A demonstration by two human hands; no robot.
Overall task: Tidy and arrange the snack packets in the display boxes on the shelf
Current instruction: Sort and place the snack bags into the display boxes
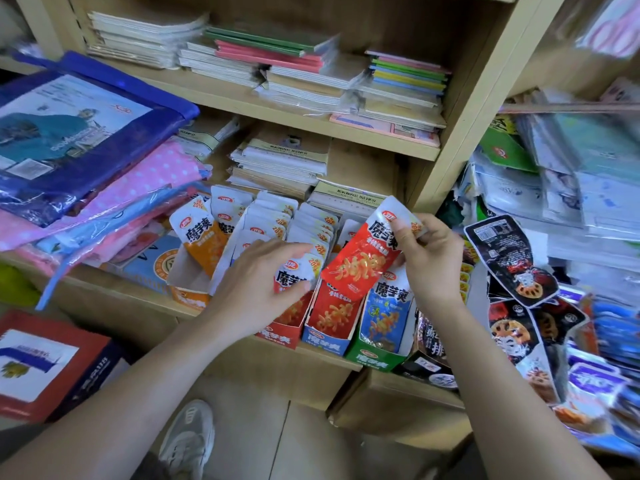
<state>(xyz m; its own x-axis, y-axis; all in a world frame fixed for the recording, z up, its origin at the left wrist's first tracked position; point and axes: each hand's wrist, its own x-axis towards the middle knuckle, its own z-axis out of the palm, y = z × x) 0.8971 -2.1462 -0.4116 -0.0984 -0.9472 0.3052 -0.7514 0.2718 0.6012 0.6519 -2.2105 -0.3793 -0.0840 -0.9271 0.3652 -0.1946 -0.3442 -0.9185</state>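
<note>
**Red packet held over the display boxes**

The right hand pinches the top of a red snack packet, thumb on its front and fingers curled behind. The packet hangs tilted at that hand's 9 o'clock, over the blue box. At the packet's 9 o'clock, the left hand grips the upright packets in the red box, fingers over their tops and thumb on the front one. At 3 o'clock of the blue box stands the green box, which holds a blue packet.
</note>
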